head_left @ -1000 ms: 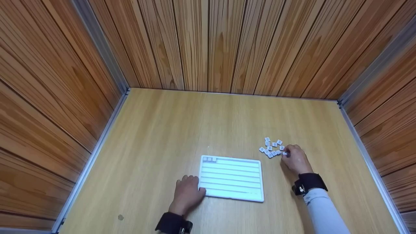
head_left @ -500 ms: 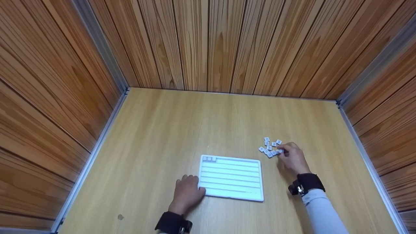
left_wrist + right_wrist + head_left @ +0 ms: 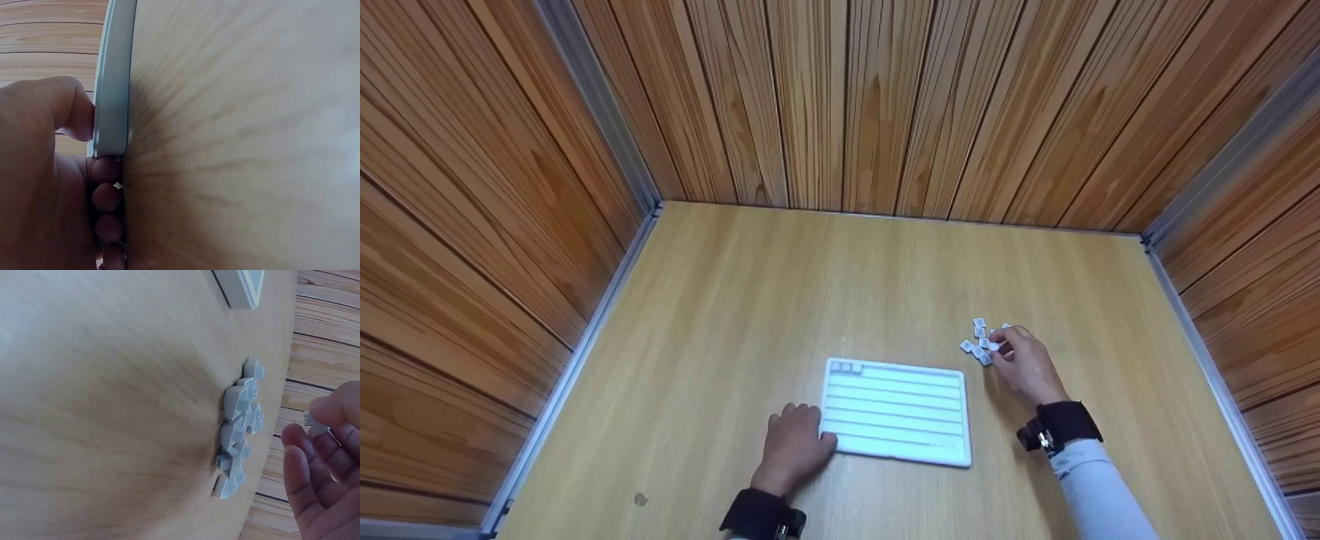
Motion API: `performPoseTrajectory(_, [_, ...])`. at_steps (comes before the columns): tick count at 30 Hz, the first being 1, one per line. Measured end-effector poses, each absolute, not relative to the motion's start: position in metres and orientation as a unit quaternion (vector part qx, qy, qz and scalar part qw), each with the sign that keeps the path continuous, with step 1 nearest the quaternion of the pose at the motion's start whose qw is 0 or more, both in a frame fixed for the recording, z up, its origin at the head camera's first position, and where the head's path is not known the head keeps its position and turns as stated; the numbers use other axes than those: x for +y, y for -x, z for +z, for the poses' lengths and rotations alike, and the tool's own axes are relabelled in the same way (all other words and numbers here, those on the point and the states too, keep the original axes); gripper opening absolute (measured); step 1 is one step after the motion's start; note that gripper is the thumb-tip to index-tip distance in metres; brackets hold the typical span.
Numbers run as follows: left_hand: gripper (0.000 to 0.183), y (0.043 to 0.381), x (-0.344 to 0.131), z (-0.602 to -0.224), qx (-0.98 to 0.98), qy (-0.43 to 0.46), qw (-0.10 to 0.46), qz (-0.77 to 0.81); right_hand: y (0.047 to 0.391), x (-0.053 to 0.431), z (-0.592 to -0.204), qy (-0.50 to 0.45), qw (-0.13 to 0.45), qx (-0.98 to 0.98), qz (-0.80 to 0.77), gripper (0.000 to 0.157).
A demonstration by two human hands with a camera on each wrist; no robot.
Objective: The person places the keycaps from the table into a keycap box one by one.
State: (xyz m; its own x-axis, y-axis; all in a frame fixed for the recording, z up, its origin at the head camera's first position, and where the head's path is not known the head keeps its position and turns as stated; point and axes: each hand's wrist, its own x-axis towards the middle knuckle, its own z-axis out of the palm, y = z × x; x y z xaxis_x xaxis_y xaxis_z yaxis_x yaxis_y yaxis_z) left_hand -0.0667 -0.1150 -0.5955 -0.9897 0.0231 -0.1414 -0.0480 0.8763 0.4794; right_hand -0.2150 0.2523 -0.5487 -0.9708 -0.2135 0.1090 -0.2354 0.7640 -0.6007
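A white board (image 3: 896,412) with several ridged rows lies flat on the table, with 3 small tiles (image 3: 846,367) at the left of its top row. My left hand (image 3: 793,448) holds the board's near left corner, its thumb against the rim and the fingers curled beside the edge (image 3: 112,84). To the right, my right hand (image 3: 1030,367) pinches one small white tile (image 3: 318,426) between thumb and finger, lifted off the table. Loose white tiles (image 3: 979,349) lie just left of that hand, which hides some of them. In the right wrist view the loose tiles (image 3: 236,410) form an uneven cluster.
The wooden table (image 3: 720,300) is bounded by plank walls (image 3: 877,112) at the back and both sides, with metal strips (image 3: 585,352) along the side edges. A dark spot (image 3: 640,499) marks the table at the near left.
The right hand has picked up a tile at the pile's right side and moved left over the loose tiles with it. The left hand and the board have stayed in place.
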Motion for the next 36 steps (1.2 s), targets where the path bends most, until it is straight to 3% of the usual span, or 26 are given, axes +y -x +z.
performPoseTrajectory(12, [0.02,0.067,-0.115,-0.598,0.967,0.004,0.068,0.244,0.213,0.245,-0.549,-0.146,0.033,-0.937,0.316,0.024])
performPoseTrajectory(32, [0.02,0.069,-0.113,-0.601,0.967,0.014,0.074,0.243,0.211,0.225,-0.55,-0.172,-0.021,-0.932,0.318,0.019])
performPoseTrajectory(36, [0.023,0.06,-0.117,-0.586,0.967,-0.011,0.055,0.249,0.201,0.212,-0.535,-0.207,-0.015,-0.92,0.332,0.017])
